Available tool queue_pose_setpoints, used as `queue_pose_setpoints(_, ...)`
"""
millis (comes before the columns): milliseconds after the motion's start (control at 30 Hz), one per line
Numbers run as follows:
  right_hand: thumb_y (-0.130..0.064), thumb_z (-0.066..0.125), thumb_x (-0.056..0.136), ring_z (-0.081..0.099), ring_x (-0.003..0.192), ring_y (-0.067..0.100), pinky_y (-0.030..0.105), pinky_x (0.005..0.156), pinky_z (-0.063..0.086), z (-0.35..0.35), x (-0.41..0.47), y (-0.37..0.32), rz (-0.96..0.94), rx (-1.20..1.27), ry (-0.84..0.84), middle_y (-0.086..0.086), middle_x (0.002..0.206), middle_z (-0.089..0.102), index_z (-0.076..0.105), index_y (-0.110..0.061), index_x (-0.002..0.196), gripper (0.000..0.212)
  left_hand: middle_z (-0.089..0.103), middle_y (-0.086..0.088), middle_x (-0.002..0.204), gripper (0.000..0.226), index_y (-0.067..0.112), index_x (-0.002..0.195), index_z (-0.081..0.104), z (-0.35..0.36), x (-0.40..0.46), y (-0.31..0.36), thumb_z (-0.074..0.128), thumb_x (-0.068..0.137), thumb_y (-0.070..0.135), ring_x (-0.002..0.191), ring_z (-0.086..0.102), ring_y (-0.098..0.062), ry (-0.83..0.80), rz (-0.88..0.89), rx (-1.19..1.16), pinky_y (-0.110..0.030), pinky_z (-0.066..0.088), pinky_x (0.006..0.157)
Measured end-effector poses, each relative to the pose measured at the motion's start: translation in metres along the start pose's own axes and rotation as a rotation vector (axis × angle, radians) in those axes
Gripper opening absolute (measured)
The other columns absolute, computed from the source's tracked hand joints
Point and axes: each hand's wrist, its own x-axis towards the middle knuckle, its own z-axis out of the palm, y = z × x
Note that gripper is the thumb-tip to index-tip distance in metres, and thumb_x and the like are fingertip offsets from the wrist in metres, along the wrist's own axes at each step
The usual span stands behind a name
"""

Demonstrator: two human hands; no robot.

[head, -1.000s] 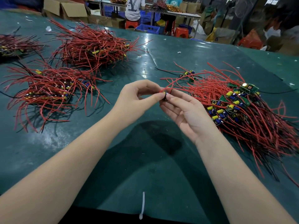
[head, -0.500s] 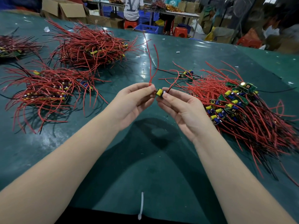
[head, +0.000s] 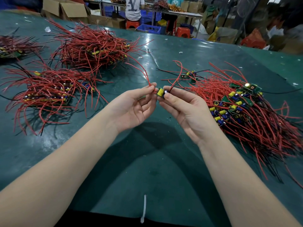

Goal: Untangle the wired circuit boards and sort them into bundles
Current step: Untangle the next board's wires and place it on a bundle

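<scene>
A dark green table covering [head: 164, 169], smooth and faintly glossy like vinyl sheet, catching pale light at the far side, scuffed whitish near the left; heaps of thin wires [head: 91, 46] in smooth red plastic insulation, a few in black; small circuit boards [head: 236, 102] of matt green laminate carrying parts wrapped in shiny yellow tape and glossy blue sleeves; one round part [head: 247, 85] with a bright metallic top; a white plastic cable tie [head: 144, 208], smooth; brown matt cardboard boxes [head: 65, 9] behind; a blue plastic crate [head: 149, 28]; red plastic stools [head: 182, 31].
</scene>
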Motion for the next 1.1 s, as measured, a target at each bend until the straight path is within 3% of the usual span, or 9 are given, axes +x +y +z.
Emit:
queue_pose_setpoints(133, -0.007, 0.068, 0.069, 0.072, 0.087, 0.019, 0.022, 0.075, 0.055, 0.000, -0.001, -0.002, -0.003, 0.023, -0.028, 0.008, 0.091, 0.075, 0.071, -0.005, 0.094, 0.026, 0.070, 0.002, 0.073, 0.007, 0.015, 0.073, 0.077, 0.001, -0.002, 0.002, 0.071, 0.069, 0.014, 0.062, 0.066, -0.005, -0.034, 0.016, 0.055, -0.016, 0.054, 0.059)
queue_pose_setpoints(233, -0.006, 0.069, 0.071, 0.072, 0.086, 0.019, 0.023, 0.075, 0.055, -0.001, -0.001, -0.001, -0.026, -0.010, 0.015, 0.007, 0.089, 0.075, 0.070, -0.006, 0.095, 0.023, 0.070, 0.003, 0.073, 0.010, 0.015, 0.080, 0.073, 0.000, 0.000, -0.001, 0.065, 0.085, 0.015, 0.062, 0.064, -0.004, 0.023, 0.184, 0.256, -0.014, 0.053, 0.061)
queue_pose_setpoints(400, 0.004, 0.067, 0.083, 0.070, 0.086, 0.015, 0.029, 0.085, 0.055, -0.001, -0.003, 0.004, -0.186, -0.409, 0.112, 0.000, 0.086, 0.074, 0.071, -0.015, 0.092, 0.022, 0.067, -0.003, 0.072, 0.010, 0.009, 0.081, 0.067, -0.001, 0.002, -0.006, 0.064, 0.089, 0.006, 0.064, 0.061, -0.011, 0.184, 0.485, 0.546, -0.018, 0.054, 0.068)
queue_pose_setpoints(600, 0.003, 0.071, 0.080, 0.067, 0.075, 0.003, 0.015, 0.075, 0.051, 0.002, -0.005, 0.006, -0.252, -0.582, 0.119, -0.007, 0.080, 0.071, 0.069, -0.014, 0.090, 0.020, 0.070, -0.002, 0.068, 0.007, 0.007, 0.082, 0.068, -0.003, 0.003, -0.008, 0.066, 0.088, 0.004, 0.064, 0.066, -0.010, 0.227, 0.523, 0.580, -0.018, 0.056, 0.069)
queue_pose_setpoints(1100, 0.005, 0.068, 0.079, 0.056, 0.060, -0.002, 0.012, 0.063, 0.045, 0.003, -0.004, 0.007, -0.229, -0.669, 0.234, -0.008, 0.071, 0.064, 0.066, -0.022, 0.080, 0.027, 0.071, -0.004, 0.070, 0.002, 0.001, 0.086, 0.068, -0.003, 0.005, -0.013, 0.070, 0.084, 0.001, 0.065, 0.068, -0.012, 0.160, 0.630, 0.663, -0.019, 0.054, 0.065)
